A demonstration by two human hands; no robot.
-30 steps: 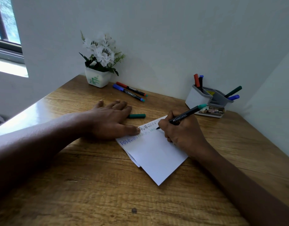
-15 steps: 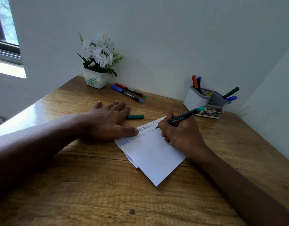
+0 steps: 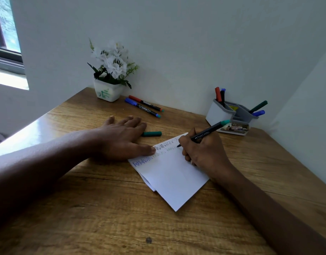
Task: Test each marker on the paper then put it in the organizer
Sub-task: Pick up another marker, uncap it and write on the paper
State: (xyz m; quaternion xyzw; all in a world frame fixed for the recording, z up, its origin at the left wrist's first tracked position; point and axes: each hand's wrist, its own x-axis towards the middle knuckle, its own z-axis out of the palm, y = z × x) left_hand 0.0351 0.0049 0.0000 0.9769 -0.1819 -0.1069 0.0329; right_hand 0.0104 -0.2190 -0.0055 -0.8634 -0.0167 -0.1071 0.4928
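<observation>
White folded paper is lying flat, w/ blue, black & green scribbles along its far edge. Uncapped green marker is leaning tip-down on that edge. Its cap is lying just beyond paper's left corner. Red marker & blue marker are lying capped further back-left of paper. Organizer is sitting back-right of paper, holding several markers.

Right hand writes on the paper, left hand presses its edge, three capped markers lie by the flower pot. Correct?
No: the head view shows two capped markers by the flower pot, the red marker and the blue marker, not three. The rest holds.
</observation>
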